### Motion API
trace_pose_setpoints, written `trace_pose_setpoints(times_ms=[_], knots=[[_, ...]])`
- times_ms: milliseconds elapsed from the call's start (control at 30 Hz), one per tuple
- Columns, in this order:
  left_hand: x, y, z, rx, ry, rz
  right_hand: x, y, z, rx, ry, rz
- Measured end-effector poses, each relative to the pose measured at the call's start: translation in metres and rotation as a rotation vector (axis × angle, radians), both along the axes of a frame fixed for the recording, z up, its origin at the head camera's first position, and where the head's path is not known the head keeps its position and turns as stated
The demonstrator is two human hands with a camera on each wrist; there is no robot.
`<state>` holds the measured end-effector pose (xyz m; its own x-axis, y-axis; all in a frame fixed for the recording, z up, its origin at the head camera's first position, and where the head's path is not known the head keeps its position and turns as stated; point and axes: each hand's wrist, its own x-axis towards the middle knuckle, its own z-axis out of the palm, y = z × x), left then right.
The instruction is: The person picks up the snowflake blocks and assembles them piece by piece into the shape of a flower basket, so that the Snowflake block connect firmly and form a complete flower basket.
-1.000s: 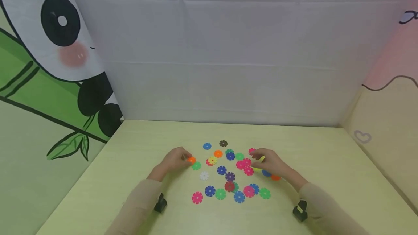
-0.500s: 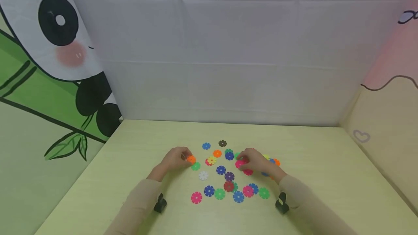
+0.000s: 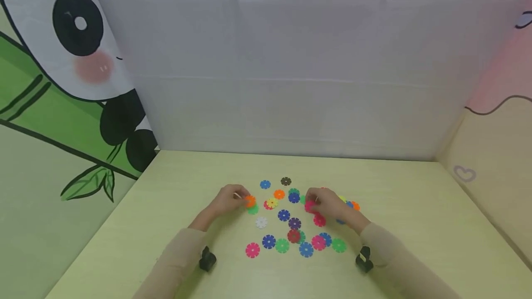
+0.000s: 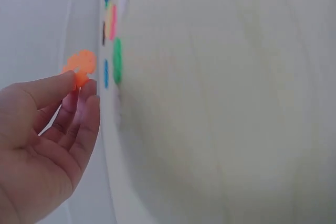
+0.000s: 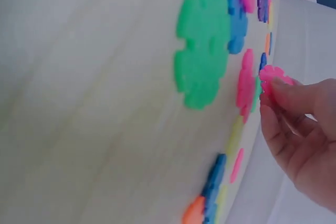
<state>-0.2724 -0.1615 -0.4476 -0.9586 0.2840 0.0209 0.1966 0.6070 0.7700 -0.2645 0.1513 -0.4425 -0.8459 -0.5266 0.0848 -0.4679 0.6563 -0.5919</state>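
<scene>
Left hand: the left hand point(image 3: 230, 199) pinches an orange, thin, notched, flower-shaped plastic disc point(image 4: 83, 62) between thumb and fingertips; the disc is raised off the table.
Right hand: the right hand point(image 3: 326, 203) pinches a bright pink notched plastic disc point(image 5: 274, 75) between thumb and fingers; contact with the discs behind it cannot be told.
Table: pale yellow, smooth table point(image 3: 224, 276); loose discs lie spread over its middle, between the two hands and toward the near edge.
Beside left hand: a light green notched disc point(image 3: 252, 209) shows partly behind the orange one; a white notched disc point(image 3: 261, 222) lies nearer the near edge.
Toward far edge: a sky-blue disc point(image 3: 265, 184) and a dark brown-black disc point(image 3: 285, 181), apart.
Overlaps, middle: a yellow disc point(image 3: 272, 202) lies partly over a pink one; a navy disc point(image 3: 294, 197) partly over a green one; a dark red disc point(image 3: 293, 236) touches a purple disc point(image 3: 294, 223) or nearly so.
Toward near edge: a row from a deep pink disc point(image 3: 252, 250) at the left end to a mint-green disc point(image 3: 339, 245) at the right.
Right-edge side of right hand: an orange-red disc point(image 3: 355, 206) beside blue and yellow ones.
Behind far edge: a creased grey-white sheet point(image 3: 266, 59).
Wrists: beige sleeves point(image 3: 178, 253), a small black device at each.
</scene>
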Motion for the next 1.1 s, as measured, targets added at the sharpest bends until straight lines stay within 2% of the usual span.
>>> trace_pose_setpoints(times_ms=[167,300,433,533,667,900,1100], knots=[[0.013,0.020,0.017,0.152,-0.062,-0.080,0.012,-0.006,0.016,-0.115,0.097,0.052],[0.027,0.040,0.033,0.249,-0.084,-0.107,0.023,-0.018,0.028,-0.228,0.181,0.070],[0.039,0.057,0.043,0.336,-0.108,-0.126,0.033,-0.028,0.034,-0.306,0.287,0.064],[0.046,0.067,0.048,0.383,-0.127,-0.109,0.038,-0.033,0.036,-0.370,0.345,0.067],[0.048,0.073,0.051,0.432,-0.164,-0.059,0.040,-0.036,0.037,-0.436,0.398,0.089],[0.049,0.076,0.053,0.461,-0.171,-0.021,0.038,-0.037,0.037,-0.440,0.421,0.096],[0.053,0.080,0.055,0.483,-0.201,0.005,0.033,-0.038,0.032,-0.429,0.498,0.148]])
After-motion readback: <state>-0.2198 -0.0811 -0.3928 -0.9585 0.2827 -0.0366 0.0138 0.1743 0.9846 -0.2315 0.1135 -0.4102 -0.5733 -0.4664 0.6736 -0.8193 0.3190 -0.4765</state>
